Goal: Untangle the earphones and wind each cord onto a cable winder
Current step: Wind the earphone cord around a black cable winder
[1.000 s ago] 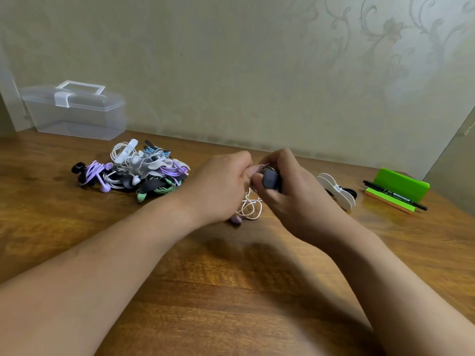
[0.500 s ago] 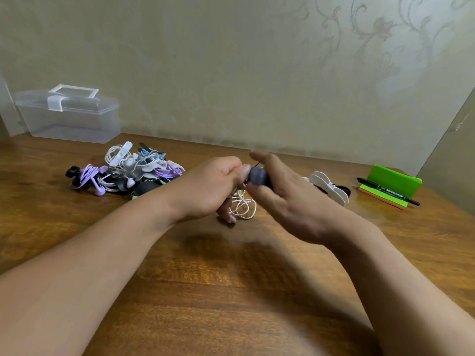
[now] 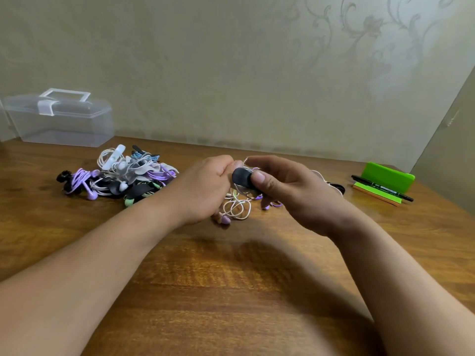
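I see the right hand [image 3: 290, 194] uncurled: forefinger lifted (thumb now pressing), baring the dark rounded plastic cable winder [image 3: 241, 177] beneath; thin white earphone cord [image 3: 237, 204] now peeks above the fingertips.

Soft, even indoor light. The left hand [image 3: 205, 187] and right hand [image 3: 293, 194] cast a diffuse shadow on the bench [image 3: 231, 304]. Edges bend; near forearms blur slightly.

Wooden table [image 3: 231, 291], patterned beige wall [image 3: 257, 73]
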Motion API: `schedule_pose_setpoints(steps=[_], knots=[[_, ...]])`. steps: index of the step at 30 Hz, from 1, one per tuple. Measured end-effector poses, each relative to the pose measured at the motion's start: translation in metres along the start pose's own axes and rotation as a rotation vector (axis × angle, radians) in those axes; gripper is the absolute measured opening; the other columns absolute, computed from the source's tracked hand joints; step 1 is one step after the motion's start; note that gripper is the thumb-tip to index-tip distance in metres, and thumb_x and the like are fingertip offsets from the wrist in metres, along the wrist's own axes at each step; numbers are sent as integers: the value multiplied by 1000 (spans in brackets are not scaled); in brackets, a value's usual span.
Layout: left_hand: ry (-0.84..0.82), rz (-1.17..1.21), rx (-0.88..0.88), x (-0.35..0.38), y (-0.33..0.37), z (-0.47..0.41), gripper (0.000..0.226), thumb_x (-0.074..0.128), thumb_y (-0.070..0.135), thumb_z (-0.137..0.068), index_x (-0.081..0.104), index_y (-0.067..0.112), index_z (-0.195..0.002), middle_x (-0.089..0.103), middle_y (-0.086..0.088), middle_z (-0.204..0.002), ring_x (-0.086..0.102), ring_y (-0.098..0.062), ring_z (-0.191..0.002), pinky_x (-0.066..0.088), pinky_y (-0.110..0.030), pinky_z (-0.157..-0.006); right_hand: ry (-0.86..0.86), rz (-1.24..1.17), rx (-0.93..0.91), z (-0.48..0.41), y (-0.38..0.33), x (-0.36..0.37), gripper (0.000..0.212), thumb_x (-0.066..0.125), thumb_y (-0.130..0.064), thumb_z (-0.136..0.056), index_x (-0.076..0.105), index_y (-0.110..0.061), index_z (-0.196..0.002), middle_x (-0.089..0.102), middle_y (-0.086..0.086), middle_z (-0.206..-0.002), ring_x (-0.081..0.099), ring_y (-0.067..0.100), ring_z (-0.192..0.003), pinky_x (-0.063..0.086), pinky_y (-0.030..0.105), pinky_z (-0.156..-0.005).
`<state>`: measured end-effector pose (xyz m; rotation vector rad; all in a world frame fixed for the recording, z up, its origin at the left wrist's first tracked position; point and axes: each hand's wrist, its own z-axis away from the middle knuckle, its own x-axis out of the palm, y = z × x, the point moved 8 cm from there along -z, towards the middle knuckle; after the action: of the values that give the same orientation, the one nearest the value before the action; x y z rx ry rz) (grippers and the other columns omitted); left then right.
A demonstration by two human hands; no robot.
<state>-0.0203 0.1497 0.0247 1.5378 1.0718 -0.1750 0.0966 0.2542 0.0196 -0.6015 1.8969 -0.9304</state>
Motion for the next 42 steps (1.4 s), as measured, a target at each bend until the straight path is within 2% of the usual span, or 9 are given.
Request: schedule_pose_setpoints(steps=[6,10,14,23,26,30,35,39,42], knots=[[73,-171,117,-4,6,3,34,47,34,-105,49,10,-80,56,-4,-61,58,-36,-65,48,-52,-62,11,-13,-39,0,-7,3,44,60,-41,-102,58,-23,-142,74,7,-109,62,17,-85,54,50,-70],[106,-59,75,-1,5,3,26,54,27,-98,52,5,-82,56,-10,-60,61,-34,-61,46,-45,-52,24,-73,-40,0,-8,4,29,62,-38,-104,63,-29,-132,68,25,-105,57,18,-79,50,45,-68],[203,2,45,-7,-1,1,16,60,22,-96,57,11,-85,63,-14,-69,64,-37,-72,52,-54,-64,110,-153,4,-1,-2,3,22,64,-33,-104,62,-19,-120,77,7,-103,66,15,-85,53,37,-72],[95,289,-91,18,-14,3,20,45,40,-109,51,25,-97,65,-18,-95,71,-38,-78,62,-62,-62,320,-344,76,-3,7,9,15,63,-22,-105,65,-14,-92,70,6,-82,65,11,-70,53,26,-59],[106,337,-108,24,-17,1,18,45,38,-109,53,31,-94,67,-18,-98,69,-35,-74,63,-52,-60,374,-470,169,-3,15,10,14,63,-20,-103,66,-14,-91,69,2,-83,65,7,-66,50,22,-55],[101,638,-250,44,-23,0,19,39,29,-110,58,29,-104,73,-9,-102,67,-20,-64,36,-28,-47,468,-473,217,-2,20,10,19,62,-24,-104,64,-16,-87,67,2,-81,58,12,-66,43,26,-56],[-11,1063,-220,58,-6,0,38,31,19,-104,61,-2,-112,65,-15,-82,59,-24,-68,51,-29,-51,580,-316,202,2,18,0,22,62,-24,-104,61,-12,-86,62,2,-75,53,7,-58,43,25,-54],[7,815,-266,53,-15,1,28,50,40,-106,61,16,-97,62,5,-60,64,-15,-58,35,-27,-48,537,-189,154,1,15,-1,23,66,-26,-100,63,-10,-84,70,5,-77,65,18,-68,51,36,-63],[61,737,-327,45,-30,0,24,61,39,-101,53,19,-91,68,3,-63,69,-17,-55,30,-27,-51,551,-194,165,2,21,-9,21,68,-26,-100,68,-8,-88,73,16,-86,68,30,-73,53,42,-63]])
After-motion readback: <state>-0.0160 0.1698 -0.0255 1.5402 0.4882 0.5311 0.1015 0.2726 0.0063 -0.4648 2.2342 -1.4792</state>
